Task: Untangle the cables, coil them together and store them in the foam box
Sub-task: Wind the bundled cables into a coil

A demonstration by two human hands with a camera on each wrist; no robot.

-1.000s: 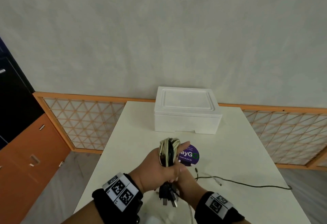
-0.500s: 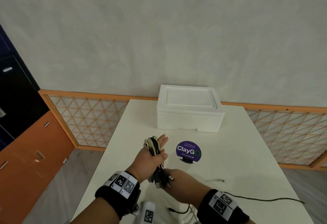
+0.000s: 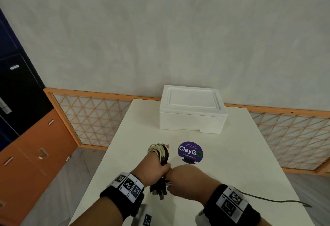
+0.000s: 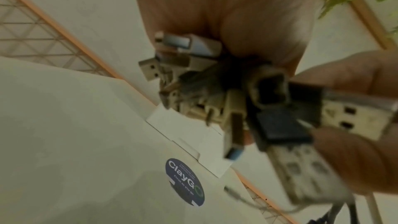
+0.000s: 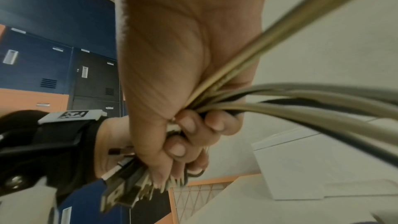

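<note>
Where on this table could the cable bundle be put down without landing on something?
Bare table lies left of the foam box and purple ClayGo sticker, and again right of the sticker, above the loose dark cable. It is crowded near the front edge, where the left hand and right hand hold the cable bundle.

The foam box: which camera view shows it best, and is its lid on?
The head view shows the foam box best: whole, at the table's far end, lid on. The left wrist view shows only a blurred piece behind the connectors; the right wrist view shows one corner at the lower right.
</note>
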